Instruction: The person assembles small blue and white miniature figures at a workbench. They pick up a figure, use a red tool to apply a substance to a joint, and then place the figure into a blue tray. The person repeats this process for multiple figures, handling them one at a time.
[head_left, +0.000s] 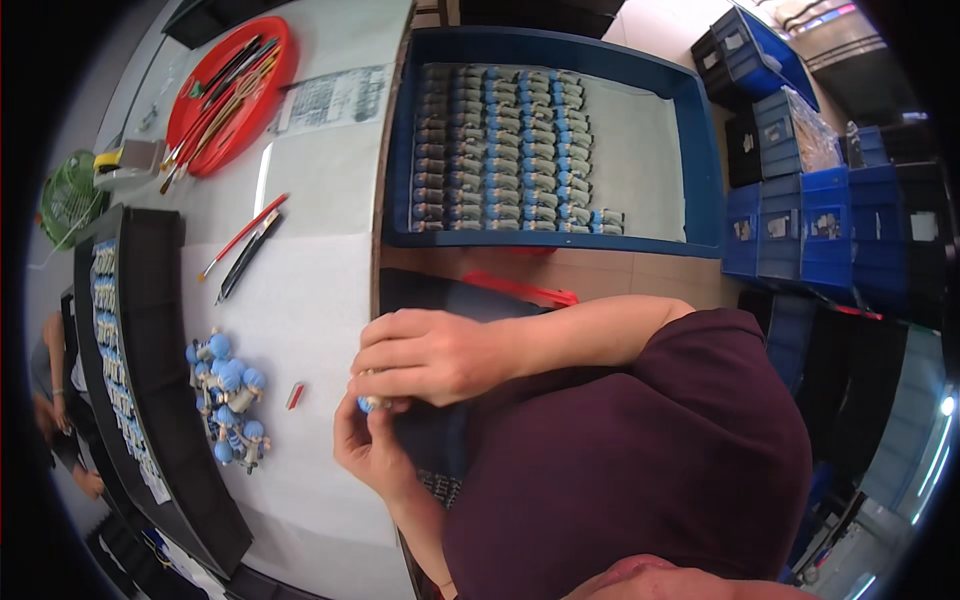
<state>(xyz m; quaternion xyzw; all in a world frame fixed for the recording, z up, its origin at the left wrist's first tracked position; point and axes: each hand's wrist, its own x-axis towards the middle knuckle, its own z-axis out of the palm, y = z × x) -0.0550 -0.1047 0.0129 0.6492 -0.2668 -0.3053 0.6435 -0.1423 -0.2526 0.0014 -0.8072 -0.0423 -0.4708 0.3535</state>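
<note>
Between both hands' fingers (385, 385) sits a small blue-capped figurine (368, 404).

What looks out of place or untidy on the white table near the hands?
A small red piece lies alone on the white table, beside a loose heap of blue-headed figurines. The figurines in the blue tray stand in neat rows. Two brushes lie outside the red round tray.

Small blue-headed figurine (368, 404) sits pinched between both hands at the white bench (320, 290) edge. Loose pile of blue-headed figurines (228, 400) lies left of the hands, long black tray (165, 420) further left. Large blue plastic crate (555, 140) with figurine rows sits behind the hands.
</note>
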